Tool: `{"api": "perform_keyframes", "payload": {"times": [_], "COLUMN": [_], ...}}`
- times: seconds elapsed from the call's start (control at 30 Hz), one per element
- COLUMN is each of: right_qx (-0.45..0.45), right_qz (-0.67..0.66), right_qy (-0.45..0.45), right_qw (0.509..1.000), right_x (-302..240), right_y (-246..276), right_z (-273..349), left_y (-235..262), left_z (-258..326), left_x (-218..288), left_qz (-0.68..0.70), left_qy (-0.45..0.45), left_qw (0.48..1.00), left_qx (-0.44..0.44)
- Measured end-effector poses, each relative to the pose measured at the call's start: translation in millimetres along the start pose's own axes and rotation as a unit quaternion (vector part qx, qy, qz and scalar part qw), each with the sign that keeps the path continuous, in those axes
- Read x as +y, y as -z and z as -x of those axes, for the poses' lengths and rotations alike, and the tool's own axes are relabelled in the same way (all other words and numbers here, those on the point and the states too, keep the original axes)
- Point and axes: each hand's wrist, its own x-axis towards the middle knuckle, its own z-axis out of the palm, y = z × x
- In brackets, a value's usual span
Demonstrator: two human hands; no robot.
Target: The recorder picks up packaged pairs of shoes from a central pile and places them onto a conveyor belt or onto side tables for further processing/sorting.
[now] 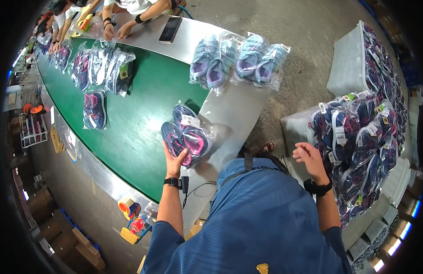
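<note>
A pair of navy shoes with pink trim (193, 137), packed in a clear plastic bag with a white label, is at the near end of the green conveyor belt (143, 118). My left hand (174, 160) grips the near-left side of this bag, thumb on top; the fingers underneath are partly hidden. To the right, my right hand (310, 160) hangs in the air with loosely bent fingers and nothing visible in it. Close beside that hand, several bagged navy and pink shoes (341, 137) are heaped in a grey bin (296, 128).
Two bagged pairs of light teal shoes (214, 64) lie on the metal table edge (248, 102), near a phone (170, 30). More bagged shoes (102, 66) rest farther up the belt, where co-workers' hands (118, 32) are busy. A second filled bin (348, 64) stands far right.
</note>
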Motion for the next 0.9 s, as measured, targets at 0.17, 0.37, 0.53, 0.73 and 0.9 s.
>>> {"api": "perform_keyframes", "payload": {"times": [0.17, 0.37, 0.53, 0.73, 0.9], "right_qx": [0.016, 0.05, 0.096, 0.123, 0.156], "right_qz": [-0.039, -0.048, -0.077, -0.022, 0.138], "right_qy": [0.036, 0.095, 0.171, 0.282, 0.412], "right_qw": [0.998, 0.993, 0.978, 0.951, 0.887], "right_x": [9.9, 11.5, -2.1, -27.9, -25.6], "right_y": [16.5, 46.3, 65.6, 98.1, 116.5], "right_z": [8.1, 30.0, 51.3, 89.6, 136.6], "left_y": [-7.2, -43.8, -78.8, -192.3, -285.4], "left_z": [0.6, 18.2, 23.8, 72.6, 114.7], "left_x": [31.8, 104.6, 161.0, 289.8, 339.6], "left_qz": [0.336, 0.299, 0.201, -0.044, -0.205], "left_qy": [0.09, 0.005, -0.007, -0.167, -0.383], "left_qw": [0.938, 0.941, 0.937, 0.861, 0.658], "left_qx": [0.003, -0.158, -0.287, -0.478, -0.615]}}
